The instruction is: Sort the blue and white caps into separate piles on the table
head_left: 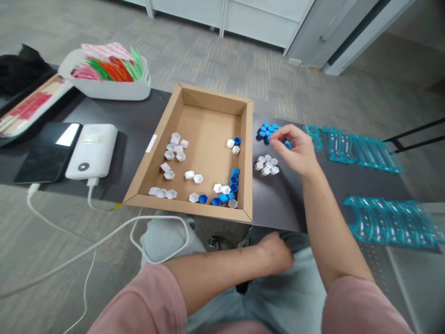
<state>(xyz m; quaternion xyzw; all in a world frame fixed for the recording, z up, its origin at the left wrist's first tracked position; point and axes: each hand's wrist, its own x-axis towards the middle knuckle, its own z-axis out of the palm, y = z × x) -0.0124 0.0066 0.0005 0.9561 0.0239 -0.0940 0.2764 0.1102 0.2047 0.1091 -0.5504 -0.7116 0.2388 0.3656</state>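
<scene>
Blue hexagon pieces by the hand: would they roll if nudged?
Probably not: the blue hexagon pieces have flat sides and sit low, so they would likely slide on the dark table. They look like light, stiff plastic.

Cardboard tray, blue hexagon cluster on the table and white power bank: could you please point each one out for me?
cardboard tray [208, 123], head view, bare floor of the tray.
blue hexagon cluster [265, 131], head view, middle of the cluster.
white power bank [93, 147], head view, centre of its top face.
</scene>
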